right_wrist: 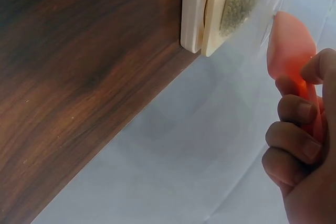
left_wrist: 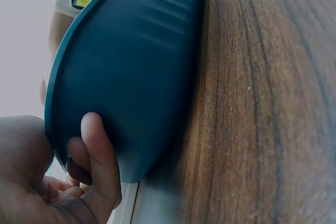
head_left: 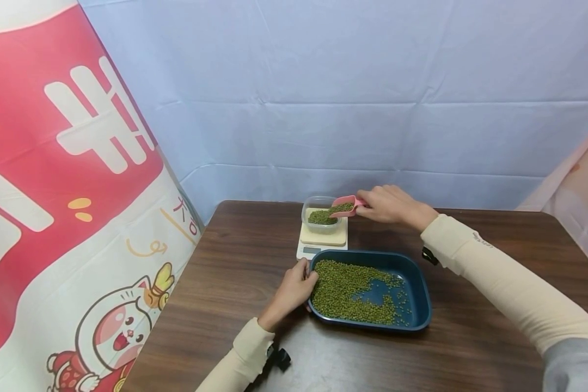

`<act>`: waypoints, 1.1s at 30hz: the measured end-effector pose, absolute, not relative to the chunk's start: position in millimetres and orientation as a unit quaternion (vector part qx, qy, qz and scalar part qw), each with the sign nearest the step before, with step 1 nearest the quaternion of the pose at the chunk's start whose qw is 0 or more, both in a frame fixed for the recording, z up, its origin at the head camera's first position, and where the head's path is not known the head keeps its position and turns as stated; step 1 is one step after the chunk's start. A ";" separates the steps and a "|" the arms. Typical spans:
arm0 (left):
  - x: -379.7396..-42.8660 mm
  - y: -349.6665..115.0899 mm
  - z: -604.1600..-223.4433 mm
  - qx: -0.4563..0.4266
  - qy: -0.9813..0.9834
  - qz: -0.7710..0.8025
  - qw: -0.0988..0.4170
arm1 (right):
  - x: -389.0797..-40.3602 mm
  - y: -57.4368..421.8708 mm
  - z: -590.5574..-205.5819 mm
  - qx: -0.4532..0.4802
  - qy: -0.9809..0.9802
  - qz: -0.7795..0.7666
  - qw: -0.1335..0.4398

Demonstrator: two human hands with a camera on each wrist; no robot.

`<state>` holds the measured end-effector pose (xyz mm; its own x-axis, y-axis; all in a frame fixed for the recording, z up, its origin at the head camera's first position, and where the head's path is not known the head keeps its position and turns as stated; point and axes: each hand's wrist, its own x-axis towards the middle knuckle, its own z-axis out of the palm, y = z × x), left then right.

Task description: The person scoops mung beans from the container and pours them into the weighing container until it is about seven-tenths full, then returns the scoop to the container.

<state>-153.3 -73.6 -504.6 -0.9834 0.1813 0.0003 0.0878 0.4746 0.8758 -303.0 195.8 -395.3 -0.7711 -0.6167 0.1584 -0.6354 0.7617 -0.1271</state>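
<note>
My right hand point(head_left: 389, 204) grips the handle of a pink scoop point(right_wrist: 291, 45) loaded with green beans. In the head view the scoop's front edge is over the rim of a clear plastic container point(head_left: 322, 228), which has a heap of green beans point(head_left: 322, 216) in it. That container stands on a white kitchen scale point(head_left: 307, 248) with a cream top. With thumb and curled fingers, my left hand point(head_left: 294, 286) holds the left rim of a dark blue tray point(left_wrist: 121, 72). More green beans point(head_left: 338, 288) cover much of the tray, thinning toward its right side.
Everything stands on a brown wood-grain table point(head_left: 245, 239). Behind its back edge hangs a pale blue cloth point(head_left: 343, 136). A printed red and white cloth point(head_left: 103, 228) hangs at the left. The tray's far rim sits close to the scale's front.
</note>
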 end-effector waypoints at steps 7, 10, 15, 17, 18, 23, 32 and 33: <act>-153.9 -73.4 -504.8 0.078 0.859 0.504 0.044 | -303.7 193.4 -392.4 0.342 -0.935 0.076 0.057; -153.7 -73.1 -504.6 0.077 0.858 0.506 0.044 | -304.4 192.1 -391.5 0.343 -0.935 0.069 0.061; -153.4 -72.7 -504.4 0.078 0.858 0.506 0.045 | -305.6 191.6 -389.4 0.340 -0.936 0.062 0.061; -153.3 -72.8 -504.5 0.077 0.859 0.504 0.044 | -305.4 191.3 -388.2 0.340 -0.937 0.061 0.059; -153.3 -72.8 -504.6 0.076 0.859 0.504 0.044 | -305.3 191.0 -387.6 0.341 -0.936 0.062 0.057; -152.8 -73.3 -504.6 0.075 0.858 0.506 0.043 | -304.8 188.9 -384.7 0.344 -0.935 0.061 0.057; -151.2 -72.6 -501.3 0.074 0.860 0.503 0.042 | -304.7 187.6 -381.0 0.348 -0.934 0.044 0.064; -150.9 -72.6 -500.6 0.074 0.860 0.503 0.042 | -304.7 187.8 -380.8 0.349 -0.934 0.041 0.065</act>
